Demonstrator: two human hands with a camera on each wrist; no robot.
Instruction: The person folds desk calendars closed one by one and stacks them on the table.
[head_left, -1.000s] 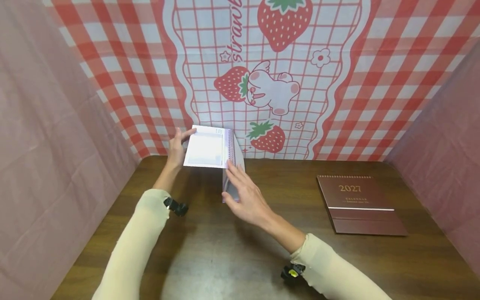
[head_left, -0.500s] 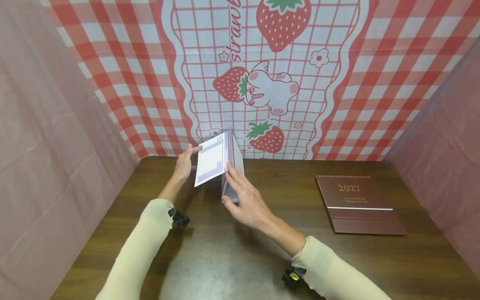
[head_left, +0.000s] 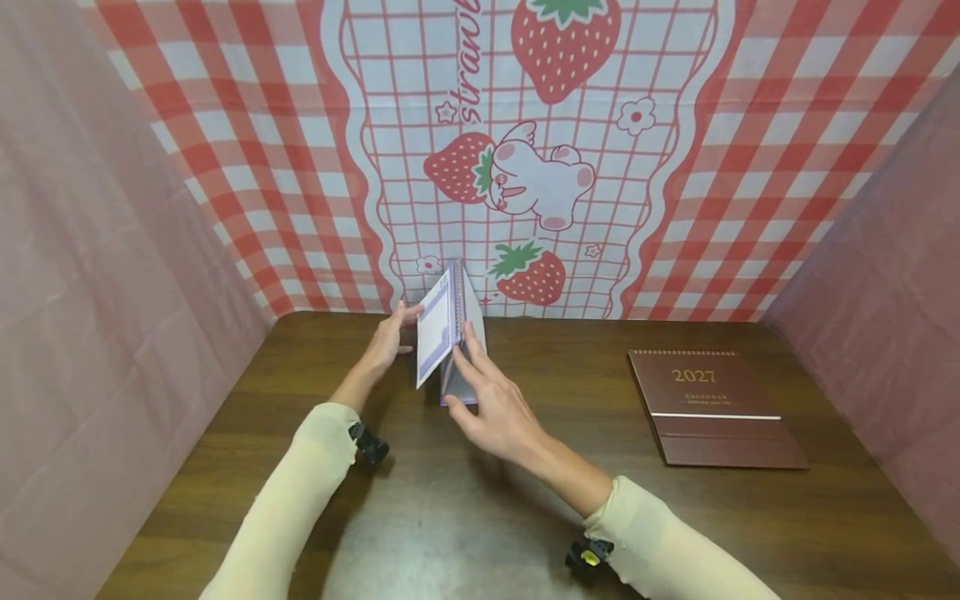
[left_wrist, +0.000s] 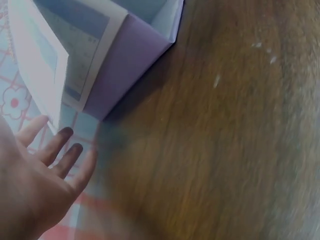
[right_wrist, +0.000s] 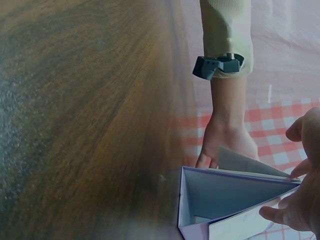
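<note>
A purple spiral-bound desk calendar (head_left: 461, 388) stands as a tent at the back of the table, its open end facing me. One page (head_left: 435, 333) hangs off the spiral to the left, swung out from the calendar's left face. My left hand (head_left: 385, 342) is beside that page, its fingertips at the outer edge; in the left wrist view the fingers (left_wrist: 65, 160) are spread and nearly straight. My right hand (head_left: 498, 408) holds the calendar's top ridge, with fingers on both sides of it in the right wrist view; the thumb stands apart.
A brown 2027 desk calendar (head_left: 712, 408) lies on the right part of the wooden table (head_left: 420, 508). Behind the table hangs a red checked strawberry cloth (head_left: 555, 167), close to the standing calendar. Pink cloth (head_left: 112, 250) walls off the left side, and the right side likewise.
The page has swung down from nearly level towards the calendar's left face. My left hand has moved right and down with it. The right hand stays at the ridge, almost unmoved.
</note>
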